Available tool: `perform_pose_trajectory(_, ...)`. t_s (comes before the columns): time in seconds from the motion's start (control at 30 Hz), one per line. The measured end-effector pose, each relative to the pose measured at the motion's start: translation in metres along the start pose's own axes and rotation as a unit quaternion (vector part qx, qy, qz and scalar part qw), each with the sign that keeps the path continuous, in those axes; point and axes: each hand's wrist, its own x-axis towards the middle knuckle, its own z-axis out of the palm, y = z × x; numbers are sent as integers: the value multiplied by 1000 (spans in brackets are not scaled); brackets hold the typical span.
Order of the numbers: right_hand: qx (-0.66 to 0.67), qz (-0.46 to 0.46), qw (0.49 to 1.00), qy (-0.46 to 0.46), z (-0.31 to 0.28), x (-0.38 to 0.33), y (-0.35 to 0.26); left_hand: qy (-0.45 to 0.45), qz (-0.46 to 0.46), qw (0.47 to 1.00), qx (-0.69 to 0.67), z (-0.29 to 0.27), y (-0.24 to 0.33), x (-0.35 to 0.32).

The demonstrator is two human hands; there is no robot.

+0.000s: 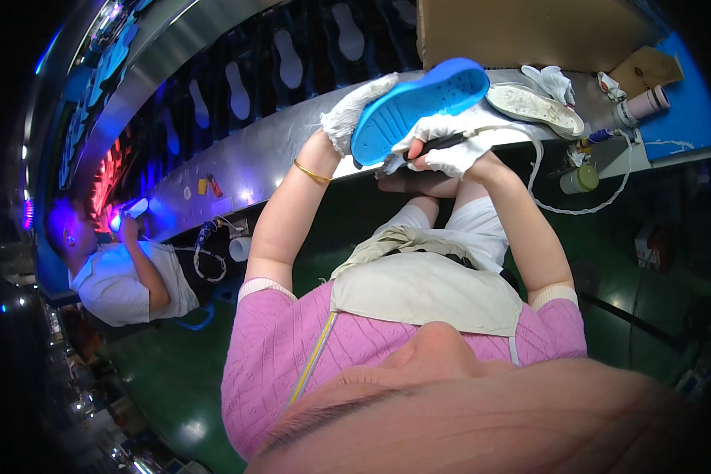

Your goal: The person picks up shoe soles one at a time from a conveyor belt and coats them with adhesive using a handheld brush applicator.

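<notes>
My left hand (355, 110), in a white cotton glove, holds a blue shoe sole (417, 104) tilted, tread side facing me, above the metal workbench edge (276, 150). Just under the sole's lower edge, my right hand (442, 146), also gloved in white, grips a thin black tool (434, 144) whose tip points left toward the sole. A gold bangle sits on my left wrist.
A white shoe sole (536, 107) lies on the bench at right, with white gloves (551, 79), a cardboard sheet (529, 31), a pale tube (644, 104), a green-lidded jar (581, 179) and a white cord (584, 207). A conveyor with sole outlines (292, 59) runs behind. Another person (126, 272) works at left.
</notes>
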Motion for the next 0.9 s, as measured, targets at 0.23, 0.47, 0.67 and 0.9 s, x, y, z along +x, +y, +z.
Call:
perform_pose_trajectory(0.23, -116, 9, 993, 32, -8, -7, -9, 5, -25, 999, 32, 9, -3, 2)
perform_pose_trajectory(0.47, 98, 1, 994, 48, -16, -12, -6, -36, -30, 997, -59, 12, -12, -1)
perform_pose_trajectory(0.67, 129, -51, 968, 209, -58, 0, 5, -98, 5, 973, -209, 13, -29, -8)
perform_pose_trajectory(0.9, -302, -305, 895, 120, -26, -18, -1, -103, 89, 961, -242, 4, -28, -12)
